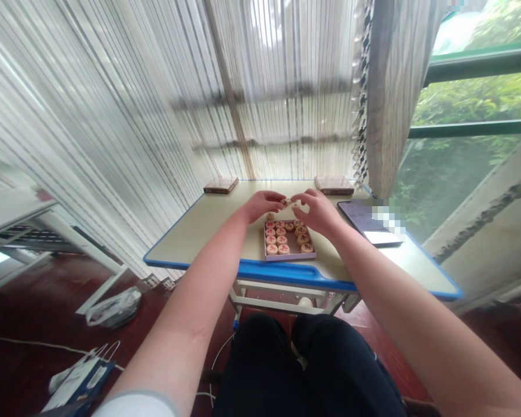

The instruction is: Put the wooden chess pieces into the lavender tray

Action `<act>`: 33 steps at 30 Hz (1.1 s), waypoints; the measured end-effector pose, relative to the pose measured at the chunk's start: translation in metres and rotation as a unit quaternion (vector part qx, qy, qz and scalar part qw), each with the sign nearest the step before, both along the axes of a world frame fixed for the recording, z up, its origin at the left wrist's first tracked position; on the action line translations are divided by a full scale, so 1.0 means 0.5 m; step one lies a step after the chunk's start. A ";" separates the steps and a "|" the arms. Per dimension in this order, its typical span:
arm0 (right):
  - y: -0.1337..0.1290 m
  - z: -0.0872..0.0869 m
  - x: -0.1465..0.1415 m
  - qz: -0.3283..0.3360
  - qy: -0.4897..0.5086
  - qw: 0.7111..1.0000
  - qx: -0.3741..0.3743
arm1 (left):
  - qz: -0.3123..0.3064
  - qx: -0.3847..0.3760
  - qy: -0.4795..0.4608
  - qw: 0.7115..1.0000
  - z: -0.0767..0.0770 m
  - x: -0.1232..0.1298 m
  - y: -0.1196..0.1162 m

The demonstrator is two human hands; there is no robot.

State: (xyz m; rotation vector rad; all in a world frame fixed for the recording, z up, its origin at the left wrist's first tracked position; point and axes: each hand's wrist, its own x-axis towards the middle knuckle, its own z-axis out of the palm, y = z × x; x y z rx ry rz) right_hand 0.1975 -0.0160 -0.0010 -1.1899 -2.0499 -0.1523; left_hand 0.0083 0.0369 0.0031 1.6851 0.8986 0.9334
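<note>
Beyond an open box (pixel 290 259), my left hand (pixel 263 204) pinches a round wooden Chinese chess piece (pixel 285 202) between thumb and fingers. My right hand (pixel 316 209) is curled close beside it, fingertips at the right side of the pieces between my hands; its grip is partly hidden. In the box, pieces with red characters (pixel 281 240) fill the left columns, and pieces with dark characters (pixel 303 238) stand along the right side. A bare strip of the box floor shows between them. One loose piece (pixel 270 216) lies just behind the box, under my left hand.
The pale table (pixel 200 231) has a raised blue front edge (pixel 282 271). Flat boxes stand at the back left (pixel 221 185) and back right (pixel 334 185). A tablet-like device (pixel 364 223) lies right of my right hand. Sheer curtains (pixel 286 87) hang behind the table.
</note>
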 end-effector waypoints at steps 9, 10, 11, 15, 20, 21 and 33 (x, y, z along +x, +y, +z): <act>0.009 -0.004 -0.001 0.044 -0.009 0.999 -0.015 | -0.073 -0.062 -0.004 0.995 0.017 0.000 -0.015; 0.010 -0.004 -0.001 0.046 -0.005 0.999 -0.014 | -0.077 -0.064 -0.007 0.995 0.017 -0.001 -0.015; 0.010 -0.003 -0.002 0.046 0.001 0.999 -0.014 | -0.080 -0.066 -0.010 0.995 0.017 -0.001 -0.015; 0.010 -0.001 -0.003 0.030 0.017 0.999 -0.013 | -0.064 -0.053 -0.023 0.996 0.012 0.003 -0.012; 0.013 -0.003 -0.004 -0.009 0.021 1.000 -0.015 | -0.014 -0.022 -0.031 0.999 0.004 0.009 -0.002; 0.013 -0.003 -0.003 -0.012 0.023 1.000 -0.014 | -0.012 -0.020 -0.031 0.999 0.005 0.009 -0.001; 0.001 0.004 -0.007 -0.033 0.023 0.998 -0.053 | 0.014 -0.033 -0.080 0.996 0.007 0.004 0.007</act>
